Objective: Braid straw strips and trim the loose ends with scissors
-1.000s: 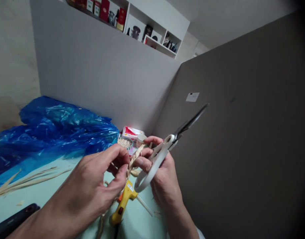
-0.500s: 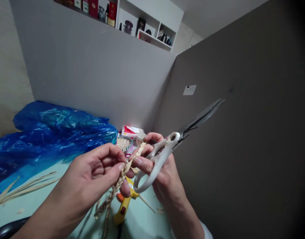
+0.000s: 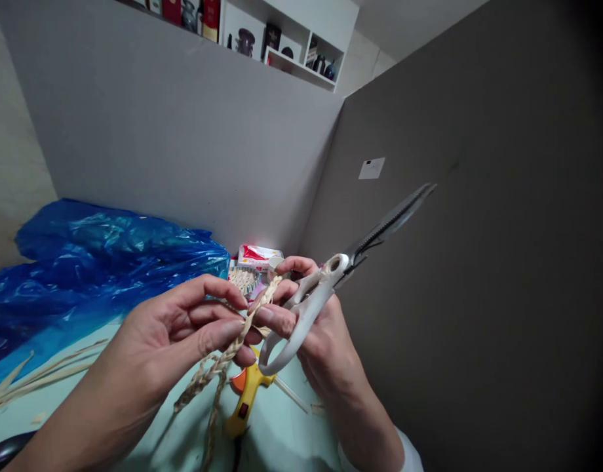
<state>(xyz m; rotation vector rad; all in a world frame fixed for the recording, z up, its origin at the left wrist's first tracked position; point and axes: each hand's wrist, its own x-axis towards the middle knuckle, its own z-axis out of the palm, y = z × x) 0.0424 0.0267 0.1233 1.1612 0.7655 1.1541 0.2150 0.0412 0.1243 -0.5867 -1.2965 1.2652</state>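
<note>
A pale plaited straw braid (image 3: 227, 356) runs slantwise between my hands, its loose tails hanging down over the table. My left hand (image 3: 166, 337) pinches the braid's middle between thumb and fingertips. With thumb and forefinger my right hand (image 3: 328, 347) grips the braid's upper part. The same hand also keeps hold of white-handled scissors (image 3: 309, 321), which lie across its palm with blades pointing up and right, almost closed. Below the hands a yellow glue gun (image 3: 247, 401) with an orange trigger lies on the table, partly covered by the fingers.
Blue plastic sheeting (image 3: 115, 249) is heaped at the back left. Dry straw strips (image 3: 50, 377) lie at left, near a black object (image 3: 6, 449). A small woven basket (image 3: 245, 278), a red-and-white packet (image 3: 259, 257) and a cup (image 3: 275, 267) stand behind my hands. Grey partitions (image 3: 223, 157) enclose the pale green table (image 3: 282, 442).
The braid's lower end has swung left and its tails have spread apart. My left fingers have loosened and straightened slightly on it. The view has shifted a little.
</note>
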